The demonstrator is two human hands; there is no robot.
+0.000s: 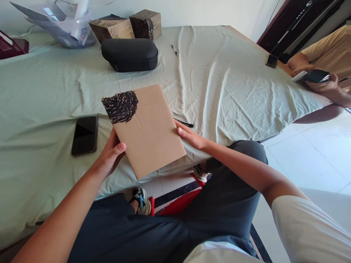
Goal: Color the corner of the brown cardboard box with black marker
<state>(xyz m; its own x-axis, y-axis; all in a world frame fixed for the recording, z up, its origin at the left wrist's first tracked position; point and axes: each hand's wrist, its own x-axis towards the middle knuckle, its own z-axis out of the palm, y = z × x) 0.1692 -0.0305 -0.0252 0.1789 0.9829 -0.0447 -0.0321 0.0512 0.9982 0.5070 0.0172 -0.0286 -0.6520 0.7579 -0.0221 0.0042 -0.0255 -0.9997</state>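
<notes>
Looks most like a room in a home, judging by the cloth-covered table point(208, 91), the cluttered plastic basket point(72, 41) and white wall point(197, 11) along its far edge, and the tiled floor point(323, 142) past its right corner.

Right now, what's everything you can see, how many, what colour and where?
Cardboard piece: 1, brown with black scribble, centre
Cloth: 1, green, middle
Phone: 1, black, left of cardboard
Near pen: 1, black, right of cardboard
Far pen: 1, dark, further back
Case: 1, black, behind cardboard
Left box and right box: 2, brown, behind case
Bin: 1, clear, back left
Boxy object: 1, maroon, left edge
Small object: 1, black, cloth's far right
Device: 1, dark, right, held by another person
Wall: 1, white, back
Floor: 1, pale, right
Shoes: 2, greyish, below cloth
Unclear thing: 1, red, between shoes
Trousers: 1, dark, bottom
Sleeve: 1, white, right
Left hand: 1, bare, cardboard's left edge
Right hand: 1, bare, cardboard's right edge
</notes>
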